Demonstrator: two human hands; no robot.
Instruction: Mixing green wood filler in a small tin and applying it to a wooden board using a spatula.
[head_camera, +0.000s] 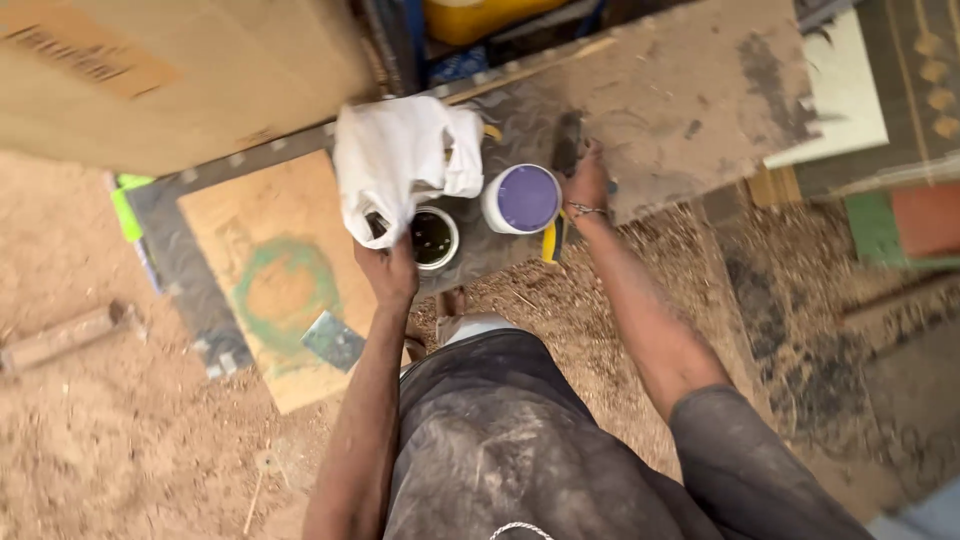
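My left hand (388, 268) grips a crumpled white cloth or bag (395, 160), held up just above an open white tin (434, 238) with dark liquid inside. My right hand (586, 185) reaches forward onto the metal plate (185, 260) and closes around a dark tool handle (567, 140). A bracelet sits on that wrist. Between my hands stands a white jar with a purple lid (524, 198). A yellow-handled tool (549, 240) pokes out beneath the jar.
A plywood piece with a green ring stain (275, 285) lies on the plate, a small metal scraper blade (334, 340) at its edge. Sawdust covers the floor. A wooden block (60, 338) lies left. Boards (690, 95) lean ahead; a cardboard box (160, 70) stands upper left.
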